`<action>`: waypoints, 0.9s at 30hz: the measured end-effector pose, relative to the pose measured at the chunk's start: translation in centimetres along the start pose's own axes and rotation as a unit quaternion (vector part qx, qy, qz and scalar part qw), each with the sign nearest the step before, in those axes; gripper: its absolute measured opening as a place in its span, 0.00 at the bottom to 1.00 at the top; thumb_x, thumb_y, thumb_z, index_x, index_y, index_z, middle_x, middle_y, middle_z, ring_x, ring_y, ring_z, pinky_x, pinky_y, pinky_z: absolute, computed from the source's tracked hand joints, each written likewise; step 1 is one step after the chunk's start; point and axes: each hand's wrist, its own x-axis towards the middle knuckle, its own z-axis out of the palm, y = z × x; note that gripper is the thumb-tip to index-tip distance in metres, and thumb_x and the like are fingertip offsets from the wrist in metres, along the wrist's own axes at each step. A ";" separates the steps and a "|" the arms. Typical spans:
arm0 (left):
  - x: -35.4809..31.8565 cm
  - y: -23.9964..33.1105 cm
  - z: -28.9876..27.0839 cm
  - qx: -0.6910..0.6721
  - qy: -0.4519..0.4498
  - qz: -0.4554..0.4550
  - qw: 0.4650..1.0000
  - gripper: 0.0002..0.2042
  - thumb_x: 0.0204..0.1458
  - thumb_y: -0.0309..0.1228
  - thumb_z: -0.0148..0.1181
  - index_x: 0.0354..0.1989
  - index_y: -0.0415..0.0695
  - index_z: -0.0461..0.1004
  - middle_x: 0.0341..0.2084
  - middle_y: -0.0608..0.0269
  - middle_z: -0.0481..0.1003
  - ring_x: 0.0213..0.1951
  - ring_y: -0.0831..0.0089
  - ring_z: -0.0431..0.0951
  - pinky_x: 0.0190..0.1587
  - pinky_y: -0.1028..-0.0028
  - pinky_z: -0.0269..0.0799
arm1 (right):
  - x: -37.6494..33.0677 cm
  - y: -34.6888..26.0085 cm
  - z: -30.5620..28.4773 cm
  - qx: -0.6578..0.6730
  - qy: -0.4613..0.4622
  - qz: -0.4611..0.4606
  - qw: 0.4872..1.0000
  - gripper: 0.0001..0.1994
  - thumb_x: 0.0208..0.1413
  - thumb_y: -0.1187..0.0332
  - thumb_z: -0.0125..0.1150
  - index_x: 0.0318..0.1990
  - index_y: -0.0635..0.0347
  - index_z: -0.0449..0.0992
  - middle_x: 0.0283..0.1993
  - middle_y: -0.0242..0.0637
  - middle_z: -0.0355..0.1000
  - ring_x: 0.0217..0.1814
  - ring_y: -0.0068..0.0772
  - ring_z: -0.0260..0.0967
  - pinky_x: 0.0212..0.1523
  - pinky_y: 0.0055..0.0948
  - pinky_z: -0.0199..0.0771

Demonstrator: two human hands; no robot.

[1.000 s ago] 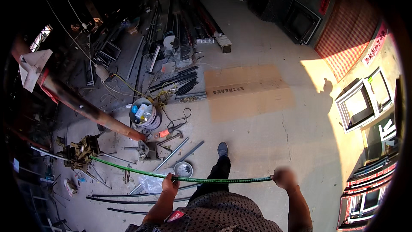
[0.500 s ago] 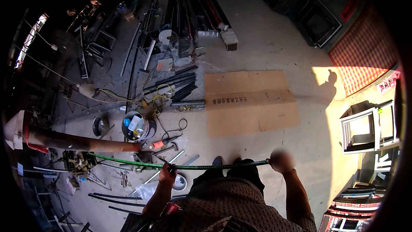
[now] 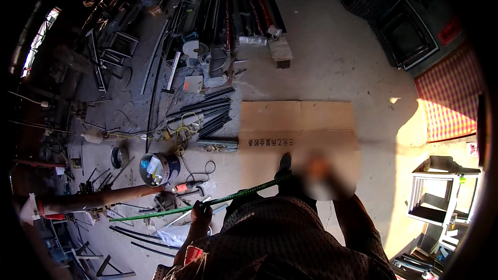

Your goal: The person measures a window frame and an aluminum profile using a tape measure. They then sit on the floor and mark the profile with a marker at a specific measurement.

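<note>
A long, thin green strip (image 3: 244, 193) with dark markings crosses in front of my body, its right end higher than its left. Toward its middle, my left hand (image 3: 200, 213) is closed around it. The strip's right end runs into the blurred area at my right hand (image 3: 317, 168), which appears to hold it; the separate fingers are smeared. Under and beyond my right hand lies a flat sheet of brown cardboard (image 3: 327, 116) on the floor. One of my shoes (image 3: 285, 162) shows at the cardboard's near part.
A bucket (image 3: 170, 168) of bottles, a red-ended power tool (image 3: 187, 185) and a brown pole-like beam (image 3: 98, 200) are at left. Dark profiles (image 3: 212, 116) and cables lie beyond. Window frames (image 3: 433, 197) and a checked cloth (image 3: 451, 96) are at right.
My right hand has moved forward and left over the cardboard, and the strip has tilted up to the right. My left hand has moved slightly nearer my body. The whole view has shifted.
</note>
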 end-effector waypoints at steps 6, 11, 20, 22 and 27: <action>8.0 5.3 4.2 -0.126 -0.036 -0.119 0.984 0.24 0.50 0.23 0.70 0.54 0.33 0.67 0.37 0.50 0.79 0.34 0.59 0.83 0.39 0.66 0.80 | 2.4 -5.7 -20.5 0.155 0.054 -0.103 0.981 0.15 0.61 0.60 0.65 0.48 0.61 0.76 0.44 0.37 0.74 0.47 0.33 0.73 0.51 0.31 0.74; 12.0 6.4 5.7 -0.031 0.052 -0.048 0.997 0.26 0.50 0.23 0.71 0.56 0.34 0.66 0.37 0.53 0.77 0.36 0.62 0.82 0.39 0.67 0.80 | 10.8 -5.0 -23.5 0.046 0.103 -0.282 0.953 0.15 0.58 0.57 0.62 0.43 0.60 0.78 0.40 0.40 0.75 0.44 0.39 0.74 0.47 0.38 0.76; 24.7 4.6 16.7 -0.066 0.045 -0.128 0.989 0.23 0.51 0.24 0.68 0.54 0.35 0.66 0.40 0.56 0.75 0.42 0.66 0.79 0.44 0.67 0.80 | 35.0 3.2 -17.9 -0.185 -0.124 -0.071 0.972 0.14 0.57 0.51 0.60 0.40 0.48 0.81 0.45 0.37 0.77 0.51 0.42 0.77 0.45 0.46 0.81; 29.1 5.4 18.3 -0.031 0.111 -0.053 0.992 0.22 0.52 0.24 0.67 0.54 0.35 0.67 0.42 0.55 0.75 0.46 0.66 0.79 0.46 0.67 0.80 | 39.6 3.7 -18.9 -0.205 -0.124 -0.069 0.969 0.15 0.57 0.49 0.60 0.42 0.46 0.81 0.48 0.35 0.78 0.53 0.41 0.77 0.47 0.45 0.82; 36.3 5.4 17.5 -0.034 -0.070 -0.240 0.968 0.24 0.53 0.29 0.68 0.54 0.32 0.67 0.36 0.53 0.80 0.35 0.61 0.83 0.40 0.65 0.81 | 48.7 1.9 -22.6 -0.266 -0.189 -0.072 0.943 0.12 0.57 0.54 0.58 0.39 0.48 0.82 0.46 0.35 0.78 0.52 0.41 0.78 0.46 0.43 0.84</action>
